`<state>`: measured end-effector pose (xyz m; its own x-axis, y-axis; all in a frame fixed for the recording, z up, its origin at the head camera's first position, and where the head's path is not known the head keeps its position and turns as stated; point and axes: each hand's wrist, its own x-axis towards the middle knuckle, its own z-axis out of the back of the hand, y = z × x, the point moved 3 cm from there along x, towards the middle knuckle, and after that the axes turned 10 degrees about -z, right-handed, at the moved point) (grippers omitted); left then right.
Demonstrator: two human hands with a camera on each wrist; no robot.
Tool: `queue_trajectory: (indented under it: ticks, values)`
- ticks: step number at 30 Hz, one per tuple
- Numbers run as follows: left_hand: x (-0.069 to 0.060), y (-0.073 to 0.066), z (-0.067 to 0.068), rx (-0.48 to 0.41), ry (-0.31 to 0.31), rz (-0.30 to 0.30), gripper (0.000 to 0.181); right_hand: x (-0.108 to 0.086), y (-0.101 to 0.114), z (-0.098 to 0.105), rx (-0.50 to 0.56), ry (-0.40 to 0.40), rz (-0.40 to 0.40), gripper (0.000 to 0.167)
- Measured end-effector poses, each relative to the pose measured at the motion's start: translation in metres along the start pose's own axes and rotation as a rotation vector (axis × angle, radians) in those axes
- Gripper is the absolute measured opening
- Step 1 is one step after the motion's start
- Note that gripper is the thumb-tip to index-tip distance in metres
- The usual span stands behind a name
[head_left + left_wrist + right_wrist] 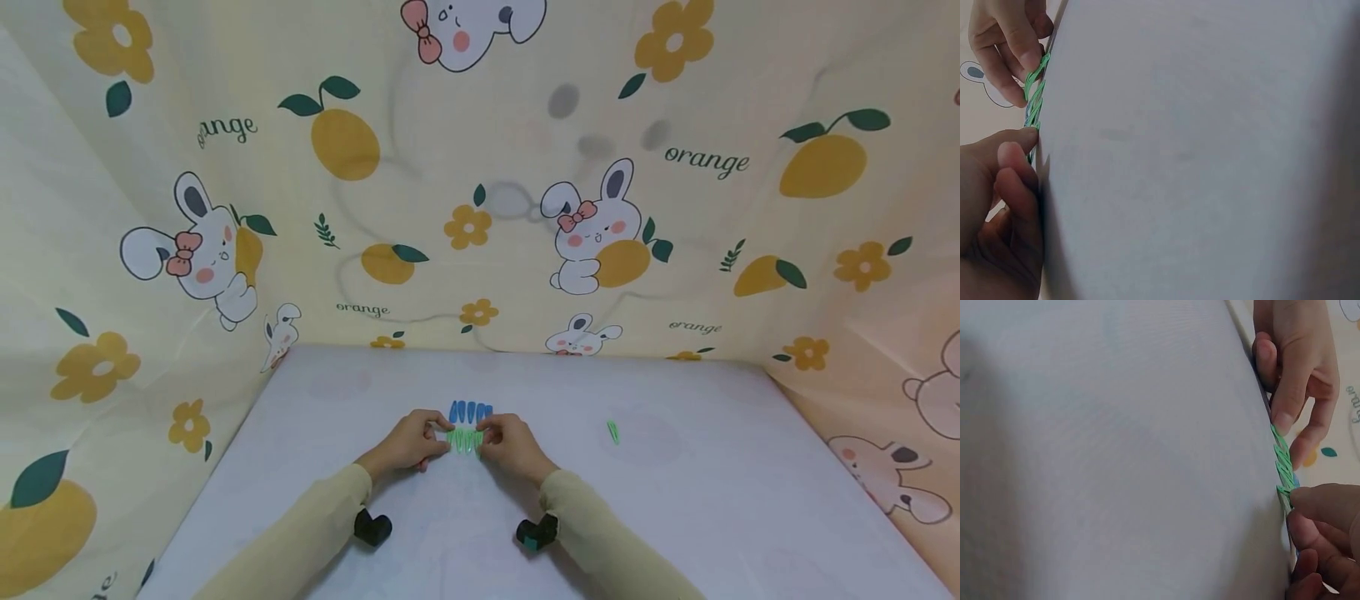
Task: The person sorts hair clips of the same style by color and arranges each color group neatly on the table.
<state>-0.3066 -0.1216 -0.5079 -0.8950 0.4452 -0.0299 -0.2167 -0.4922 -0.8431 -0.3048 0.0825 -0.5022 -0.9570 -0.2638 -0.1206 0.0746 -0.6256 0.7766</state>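
Several green snap hair clips (465, 440) lie side by side in a row on the white table, in the middle of the head view. My left hand (408, 440) pinches the clip at the row's left end between thumb and forefinger. At the opposite end, my right hand (513, 446) grips the last green clip the same way. Just beyond is a matching row of blue hair clips (471, 412). In the left wrist view, my left thumb covers part of the green clips (1036, 100). The right wrist view shows their slanted edges (1283, 464) between both hands.
A lone green hair clip (613, 432) lies on the table to the right of my right hand. The white table (675, 517) ends at a cloth backdrop (510, 250) printed with rabbits and oranges, which also rises at both sides.
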Motion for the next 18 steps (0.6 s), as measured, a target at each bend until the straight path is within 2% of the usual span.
queue_trajectory:
  ticks: [9, 18]
  values:
    - [0.0, 0.0011, -0.0008, -0.009, -0.002, -0.002, 0.029, -0.0008, 0.0027, -0.0008, -0.065, -0.033, -0.032, 0.024]
    - [-0.0002, 0.0011, -0.0006, -0.009, -0.007, -0.014, 0.03, 0.0003, 0.0024, -0.0009, -0.077, -0.056, -0.007, 0.022]
